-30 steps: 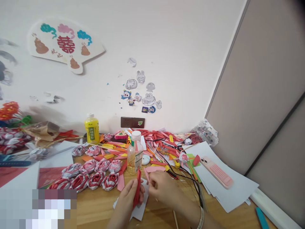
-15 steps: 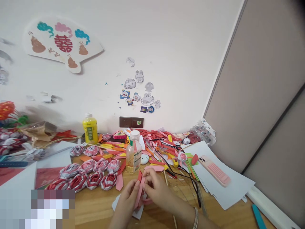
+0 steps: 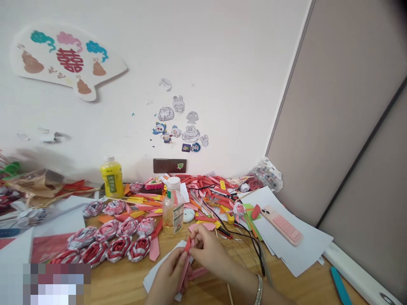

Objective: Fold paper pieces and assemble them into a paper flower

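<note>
A folded strip of pink and red paper (image 3: 184, 271) is pinched upright in my left hand (image 3: 170, 271), thumb along its edge. My right hand (image 3: 206, 245) closes its fingertips on the upper end of the same strip, and a bracelet circles that wrist. Another pink strip (image 3: 199, 273) shows under the right hand. White paper (image 3: 159, 264) lies beneath the hands. Left of them sit several rolled paper roses (image 3: 118, 248) in red, pink and white. Just behind the hands stands a clear bottle (image 3: 173, 212) with a little amber liquid.
Heaped red, pink and yellow paper strips (image 3: 203, 186) line the wall. A yellow bottle (image 3: 112, 178) stands at back left. A pink phone (image 3: 281, 226) rests on white sheets (image 3: 299, 254) at right, near black cables (image 3: 256, 243) and a teal strip (image 3: 340, 286).
The view has shifted, so the scene sits further left. My fingers have moved slightly along the paper strip, and the red part at its top now looks more closely pinched.
</note>
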`<state>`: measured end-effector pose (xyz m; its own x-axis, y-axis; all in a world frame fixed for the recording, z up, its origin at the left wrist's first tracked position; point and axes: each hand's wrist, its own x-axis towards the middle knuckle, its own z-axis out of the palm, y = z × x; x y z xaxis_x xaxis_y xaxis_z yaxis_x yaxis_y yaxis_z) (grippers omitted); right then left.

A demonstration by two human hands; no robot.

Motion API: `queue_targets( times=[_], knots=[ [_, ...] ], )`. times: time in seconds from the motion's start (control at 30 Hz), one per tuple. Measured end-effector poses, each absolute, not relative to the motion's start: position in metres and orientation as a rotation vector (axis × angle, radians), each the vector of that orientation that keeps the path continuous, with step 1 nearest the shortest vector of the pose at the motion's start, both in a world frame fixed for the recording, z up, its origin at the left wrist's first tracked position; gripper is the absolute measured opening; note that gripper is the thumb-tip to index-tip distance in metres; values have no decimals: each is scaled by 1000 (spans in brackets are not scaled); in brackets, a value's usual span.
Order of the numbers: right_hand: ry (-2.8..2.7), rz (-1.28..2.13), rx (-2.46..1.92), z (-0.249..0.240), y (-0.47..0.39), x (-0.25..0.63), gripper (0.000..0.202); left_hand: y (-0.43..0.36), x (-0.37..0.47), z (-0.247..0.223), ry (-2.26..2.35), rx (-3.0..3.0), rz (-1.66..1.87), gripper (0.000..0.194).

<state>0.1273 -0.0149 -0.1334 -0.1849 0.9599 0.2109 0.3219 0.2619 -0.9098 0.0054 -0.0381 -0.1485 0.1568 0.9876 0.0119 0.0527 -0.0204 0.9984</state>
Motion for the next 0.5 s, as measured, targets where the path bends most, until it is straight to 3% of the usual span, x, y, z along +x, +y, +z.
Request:
queue_targets(
  times=[0.3,0.4,0.5],
  knots=[
    [-1585,1261,-1103,-128,-18,124,18,-40,3,-159,1148,1382,1103,36],
    [-1611,1161,-1130,-126,-18,126,22,-37,0,-159,1134,1375,1122,33],
    [-1699,1024,-1195,-127,-17,130,10,-35,-2,-160,1085,1365,1100,33]
  ],
)
